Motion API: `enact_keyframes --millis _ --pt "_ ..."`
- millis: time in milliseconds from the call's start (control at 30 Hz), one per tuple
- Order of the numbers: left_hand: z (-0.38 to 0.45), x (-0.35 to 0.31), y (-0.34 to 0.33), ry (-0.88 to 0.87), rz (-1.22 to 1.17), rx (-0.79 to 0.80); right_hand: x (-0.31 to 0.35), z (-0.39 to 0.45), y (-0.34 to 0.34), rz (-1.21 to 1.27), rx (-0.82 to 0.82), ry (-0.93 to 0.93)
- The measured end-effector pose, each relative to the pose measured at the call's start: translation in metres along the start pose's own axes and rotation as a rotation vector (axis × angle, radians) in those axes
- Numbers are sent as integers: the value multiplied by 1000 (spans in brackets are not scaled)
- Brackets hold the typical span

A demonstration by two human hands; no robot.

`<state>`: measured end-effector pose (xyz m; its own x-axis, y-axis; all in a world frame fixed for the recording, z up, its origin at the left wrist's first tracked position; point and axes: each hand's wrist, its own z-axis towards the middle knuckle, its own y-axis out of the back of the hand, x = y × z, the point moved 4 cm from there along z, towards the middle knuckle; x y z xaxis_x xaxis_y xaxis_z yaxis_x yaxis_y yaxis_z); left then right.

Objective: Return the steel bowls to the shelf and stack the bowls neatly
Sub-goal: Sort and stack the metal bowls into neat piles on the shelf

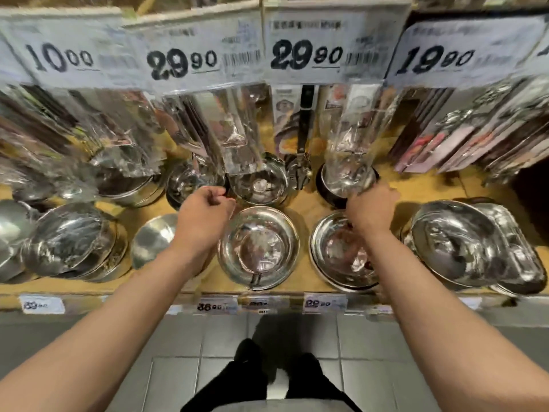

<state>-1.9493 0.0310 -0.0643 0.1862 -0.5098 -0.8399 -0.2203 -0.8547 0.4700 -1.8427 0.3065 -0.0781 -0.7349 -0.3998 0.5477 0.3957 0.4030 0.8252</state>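
Both hands reach over the wooden shelf [416, 188] of shiny round steel bowls [258, 248]; left hand [205, 217] curled, right hand [370, 208] at a rear bowl.

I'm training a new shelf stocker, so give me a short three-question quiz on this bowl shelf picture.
1. True or false: the left hand lies flat inside the front centre bowl.
2. Which price sign hangs furthest to the right? A) 10.00 B) 29.90 C) 19.90
3. Fill in: the right hand reaches to the ____ bowl in the back row.

Key
1. False: it hovers above the shelf with fingers curled, at the rims of the back-row bowls.
2. C: the 19.90 sign.
3. Dark-rimmed; whether the fingers grip it cannot be seen.
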Motion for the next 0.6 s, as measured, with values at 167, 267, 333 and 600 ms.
enact_keyframes --millis 167,267,333,600 --pt "21 2 -14 57 77 59 -9 14 -4 -18 -7 -51" --pt "28 2 -22 71 16 84 -14 23 -7 4 -5 -75" --pt "32 1 -27 105 -39 118 -16 27 -6 31 -23 -100" --pt "36 2 -29 244 -150 83 -14 28 1 120 -76 -169"
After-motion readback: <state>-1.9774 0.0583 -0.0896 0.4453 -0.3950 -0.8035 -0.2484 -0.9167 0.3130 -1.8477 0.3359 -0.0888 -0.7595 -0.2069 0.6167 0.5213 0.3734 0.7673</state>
